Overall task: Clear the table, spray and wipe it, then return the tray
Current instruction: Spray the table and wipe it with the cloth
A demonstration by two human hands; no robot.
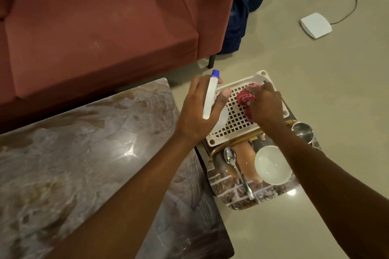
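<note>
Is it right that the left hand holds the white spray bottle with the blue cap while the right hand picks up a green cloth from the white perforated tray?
Not quite. In the head view the cloth is red, not green. The rest stands: the left hand holds the white spray bottle with the blue cap, and the right hand takes the cloth from the white perforated tray.

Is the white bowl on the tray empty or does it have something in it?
Empty. The white bowl sits upright on the tray beside the spoon, and its inside shows only bare white.
</note>
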